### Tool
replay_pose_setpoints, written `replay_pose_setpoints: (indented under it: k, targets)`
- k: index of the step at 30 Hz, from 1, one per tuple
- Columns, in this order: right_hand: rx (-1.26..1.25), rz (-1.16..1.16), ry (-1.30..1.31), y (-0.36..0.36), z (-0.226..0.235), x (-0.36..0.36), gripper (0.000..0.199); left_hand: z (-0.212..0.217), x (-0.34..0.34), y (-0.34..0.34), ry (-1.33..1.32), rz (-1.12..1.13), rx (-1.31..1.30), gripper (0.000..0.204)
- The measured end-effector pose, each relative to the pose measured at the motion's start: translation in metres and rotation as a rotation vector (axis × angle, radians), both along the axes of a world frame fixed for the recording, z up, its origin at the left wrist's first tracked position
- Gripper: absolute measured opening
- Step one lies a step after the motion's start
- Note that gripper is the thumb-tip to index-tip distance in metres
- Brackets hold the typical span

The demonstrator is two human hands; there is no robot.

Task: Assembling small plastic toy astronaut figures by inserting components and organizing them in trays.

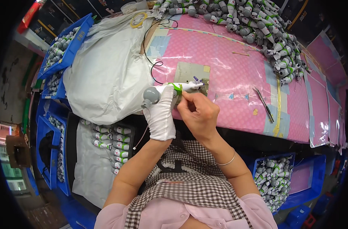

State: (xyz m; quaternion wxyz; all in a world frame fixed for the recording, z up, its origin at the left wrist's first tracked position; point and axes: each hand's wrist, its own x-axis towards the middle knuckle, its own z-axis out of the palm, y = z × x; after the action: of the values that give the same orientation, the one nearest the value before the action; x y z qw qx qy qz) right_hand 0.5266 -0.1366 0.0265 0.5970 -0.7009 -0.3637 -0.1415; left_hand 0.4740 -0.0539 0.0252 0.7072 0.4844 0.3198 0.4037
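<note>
In the middle, over the table's near edge, my left hand point(161, 116), in a white cloth glove, is wrapped round a white handheld device point(187, 86). It has a green band and a round grey end, which points left; a white tapered end points right. A thin cable point(144, 133) with a small white plug hangs down from its grey end. My bare right hand point(200, 113) is closed in a pinch at the green band. Whatever lies between its fingertips is hidden. Beyond the device, a grey plate point(189, 72) with a small metal fixture point(205, 86) lies on the table.
A large heap of similar devices point(254, 23) covers the far right of the pink table point(219, 61). Tweezers point(264, 105) lie at right; a black cable point(144, 42) crosses the table beside white sheeting point(109, 65). Blue bins point(76, 44) stand left, and a filled bin point(273, 179) lower right.
</note>
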Motion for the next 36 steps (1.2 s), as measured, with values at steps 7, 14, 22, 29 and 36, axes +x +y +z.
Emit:
replay_pose_setpoints:
  k: [7,14,22,29,36]
  targets:
    - [0.017,-0.026,-0.005,0.000,0.001,-0.005,0.009,-0.004,0.001,0.006,0.034,-0.042,-0.015,0.013]
    - [0.020,-0.025,0.028,0.000,0.001,-0.003,0.009,0.003,0.000,-0.001,-0.019,-0.064,-0.004,0.012]
    - [0.031,-0.037,0.030,0.001,0.000,-0.001,0.009,0.000,0.000,0.003,0.052,-0.043,0.045,0.013]
    - [0.045,-0.019,0.070,-0.001,-0.002,-0.004,0.008,0.004,-0.001,0.001,0.023,-0.038,0.021,0.013]
    - [0.032,-0.049,0.015,-0.005,-0.001,-0.007,0.008,0.003,-0.003,0.001,0.034,-0.077,0.027,0.014]
